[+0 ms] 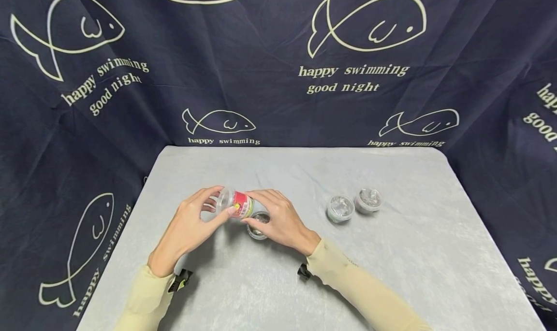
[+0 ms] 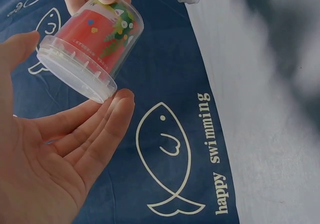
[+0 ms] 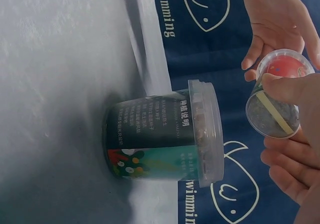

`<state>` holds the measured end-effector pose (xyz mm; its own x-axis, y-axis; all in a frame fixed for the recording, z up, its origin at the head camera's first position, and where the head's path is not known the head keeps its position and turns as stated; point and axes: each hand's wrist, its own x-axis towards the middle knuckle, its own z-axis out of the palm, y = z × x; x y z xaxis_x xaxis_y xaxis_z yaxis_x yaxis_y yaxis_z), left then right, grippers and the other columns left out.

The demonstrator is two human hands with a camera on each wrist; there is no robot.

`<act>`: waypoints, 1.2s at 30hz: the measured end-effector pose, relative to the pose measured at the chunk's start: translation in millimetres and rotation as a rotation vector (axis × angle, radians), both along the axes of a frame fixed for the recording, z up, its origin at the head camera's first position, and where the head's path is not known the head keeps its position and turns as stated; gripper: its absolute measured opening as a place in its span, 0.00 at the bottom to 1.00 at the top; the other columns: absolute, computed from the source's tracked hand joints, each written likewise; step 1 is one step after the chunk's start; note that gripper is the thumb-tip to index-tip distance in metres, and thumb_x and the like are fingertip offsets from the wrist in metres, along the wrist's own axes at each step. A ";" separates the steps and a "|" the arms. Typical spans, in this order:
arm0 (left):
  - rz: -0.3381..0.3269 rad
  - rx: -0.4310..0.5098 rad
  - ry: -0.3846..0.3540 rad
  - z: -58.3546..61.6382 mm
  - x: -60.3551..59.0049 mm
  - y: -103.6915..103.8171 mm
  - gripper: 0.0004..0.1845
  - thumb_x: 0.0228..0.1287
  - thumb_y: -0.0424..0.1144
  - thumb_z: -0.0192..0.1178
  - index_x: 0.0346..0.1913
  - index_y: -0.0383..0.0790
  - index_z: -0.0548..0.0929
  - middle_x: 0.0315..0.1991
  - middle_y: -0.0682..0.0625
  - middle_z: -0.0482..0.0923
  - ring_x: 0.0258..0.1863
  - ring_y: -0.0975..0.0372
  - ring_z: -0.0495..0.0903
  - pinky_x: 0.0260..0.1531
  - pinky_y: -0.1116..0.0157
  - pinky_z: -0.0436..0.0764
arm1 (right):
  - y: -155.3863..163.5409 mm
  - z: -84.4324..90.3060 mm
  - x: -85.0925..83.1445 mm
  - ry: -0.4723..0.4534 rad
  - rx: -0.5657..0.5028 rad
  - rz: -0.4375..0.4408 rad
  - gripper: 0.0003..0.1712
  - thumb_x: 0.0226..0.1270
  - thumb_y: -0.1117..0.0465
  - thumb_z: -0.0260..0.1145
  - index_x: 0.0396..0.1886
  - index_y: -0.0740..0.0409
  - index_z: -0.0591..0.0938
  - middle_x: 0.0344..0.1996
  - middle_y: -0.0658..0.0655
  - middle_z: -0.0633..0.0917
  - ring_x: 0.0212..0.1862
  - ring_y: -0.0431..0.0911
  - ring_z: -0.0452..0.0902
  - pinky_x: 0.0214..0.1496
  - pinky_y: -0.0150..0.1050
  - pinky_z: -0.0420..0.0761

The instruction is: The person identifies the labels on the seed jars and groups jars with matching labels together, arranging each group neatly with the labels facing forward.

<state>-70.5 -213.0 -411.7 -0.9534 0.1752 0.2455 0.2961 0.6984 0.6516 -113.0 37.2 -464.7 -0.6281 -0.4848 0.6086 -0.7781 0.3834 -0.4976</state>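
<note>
A small clear plastic cup with a red label (image 1: 237, 204) is held on its side just above the table. My right hand (image 1: 257, 203) pinches it at its base end, thumb (image 3: 292, 90) across the bottom and fingers (image 3: 287, 156) underneath. My left hand (image 1: 218, 204) is spread at the lidded end, its straight fingers (image 2: 117, 101) touching the lid rim and the thumb just off it. In the left wrist view the red-labelled cup (image 2: 95, 41) tilts lid-down towards my palm. Under the hands a green-labelled cup (image 1: 257, 228) stands upright with its lid on, seen close in the right wrist view as the green-labelled cup (image 3: 160, 136).
Two more small lidded cups (image 1: 340, 208) (image 1: 368, 199) stand side by side to the right on the grey table (image 1: 391, 273). A dark blue cloth with fish prints (image 1: 278, 79) hangs behind and drapes down both sides of the table.
</note>
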 end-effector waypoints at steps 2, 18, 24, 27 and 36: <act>0.006 0.004 -0.001 0.9 0.3 1.1 0.32 0.69 0.58 0.72 0.68 0.44 0.82 0.55 0.50 0.86 0.43 0.59 0.89 0.47 0.55 0.89 | -0.3 0.4 0.4 0.006 0.009 -0.005 0.35 0.64 0.49 0.83 0.67 0.55 0.83 0.60 0.51 0.88 0.62 0.44 0.83 0.68 0.41 0.80; -0.025 -0.014 0.020 4.0 -3.3 0.8 0.30 0.68 0.53 0.74 0.66 0.41 0.83 0.52 0.48 0.86 0.40 0.59 0.88 0.44 0.52 0.90 | -1.5 -0.3 0.7 0.002 0.004 -0.020 0.34 0.61 0.49 0.85 0.65 0.55 0.84 0.58 0.51 0.88 0.59 0.45 0.83 0.66 0.41 0.81; -0.051 -0.075 0.045 10.7 -8.8 -0.7 0.30 0.66 0.54 0.75 0.66 0.43 0.83 0.55 0.51 0.86 0.38 0.61 0.87 0.41 0.58 0.89 | -1.8 1.4 -0.9 -0.027 -0.014 -0.011 0.33 0.62 0.49 0.84 0.64 0.54 0.85 0.58 0.51 0.89 0.60 0.45 0.83 0.67 0.41 0.80; -0.060 -0.110 0.038 14.6 -12.9 -1.7 0.31 0.66 0.58 0.74 0.67 0.46 0.83 0.58 0.53 0.85 0.39 0.62 0.86 0.41 0.58 0.87 | -1.5 2.2 -2.7 -0.052 -0.027 -0.005 0.32 0.63 0.50 0.84 0.64 0.55 0.85 0.58 0.52 0.89 0.61 0.45 0.83 0.68 0.41 0.80; -0.113 -0.166 0.026 23.3 -27.5 -1.0 0.33 0.66 0.62 0.72 0.68 0.50 0.83 0.57 0.59 0.84 0.39 0.63 0.82 0.39 0.59 0.83 | 2.6 3.6 -8.7 -0.175 -0.025 0.003 0.29 0.65 0.54 0.82 0.64 0.54 0.86 0.58 0.51 0.89 0.62 0.44 0.83 0.69 0.41 0.80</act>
<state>-98.0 -214.0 -388.4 -0.9192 0.3205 0.2287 0.3937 0.7570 0.5215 -121.7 39.7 -461.1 -0.7245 -0.4728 0.5016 -0.6795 0.3677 -0.6349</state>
